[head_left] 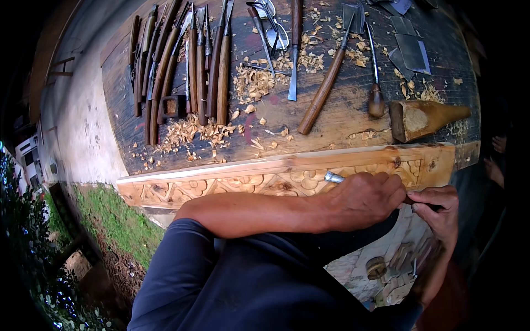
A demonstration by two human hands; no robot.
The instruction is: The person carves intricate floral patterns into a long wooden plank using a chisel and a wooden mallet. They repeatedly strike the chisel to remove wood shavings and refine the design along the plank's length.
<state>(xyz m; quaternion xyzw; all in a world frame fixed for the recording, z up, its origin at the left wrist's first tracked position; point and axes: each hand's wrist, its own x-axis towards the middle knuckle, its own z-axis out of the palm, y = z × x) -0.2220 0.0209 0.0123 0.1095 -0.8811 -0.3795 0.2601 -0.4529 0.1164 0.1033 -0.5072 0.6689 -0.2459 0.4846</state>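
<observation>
Along the bench's near edge lies a long pale wooden board [221,170] with a carved band of curling leaf-like relief. My left hand [367,199] is closed round a gouge, its forearm crossing in front of the board. The gouge's bright metal blade [333,177] sticks out to the left of that fist, over the carving. At the right, my right hand [440,208] pinches the dark handle end [409,201] of the same gouge. Most of the tool is hidden inside my fingers.
The dark workbench [265,124] carries a row of wooden-handled chisels [193,66], several loose ones, eyeglasses [277,36] and wood shavings [187,137]. A wooden mallet [429,119] lies beyond the board's right end, with sandpaper sheets [411,52] behind it.
</observation>
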